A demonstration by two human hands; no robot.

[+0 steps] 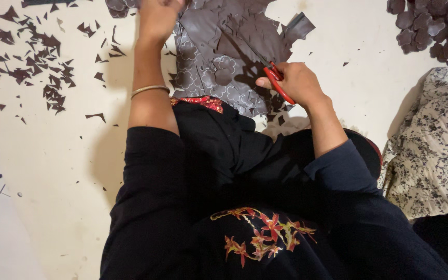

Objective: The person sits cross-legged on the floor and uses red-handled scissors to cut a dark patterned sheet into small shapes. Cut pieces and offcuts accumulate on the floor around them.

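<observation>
A: Cutting here — right hand [299, 83] is wrapped around the red handles of the scissors [277, 83], fingers curled tight through the loops, thumb on the near side. Blades run up and to the left, over the grey sheet [219, 57].

B: Long axis of the scissors?

A: Diagonal, handles near-right, tips far-left. Blades are dark against the sheet, so how far they gape I can't tell.

B: Left hand?

A: Left hand [157, 18] is at the far edge of the frame, pressing or pinching the sheet's far-left side. Fingers cropped by the top edge, so the grip itself can't be told. Probably there to keep the sheet taut for the blades. Thin metal bangle [150, 90] on that forearm.

B: Where's the sheet?

A: On the pale floor [68, 171], far centre, right in front of the person's knees, near edge tucked against the dark clothing. Flower outlines are stamped on it; its right edge is ragged, with cut-out gaps.

B: Anything around?

A: Dark offcut scraps [32, 57] scattered far left. A pile of cut flower shapes [431, 23] at far right, well apart from the sheet. Floral-print cloth [434, 150] lies on the right.
</observation>
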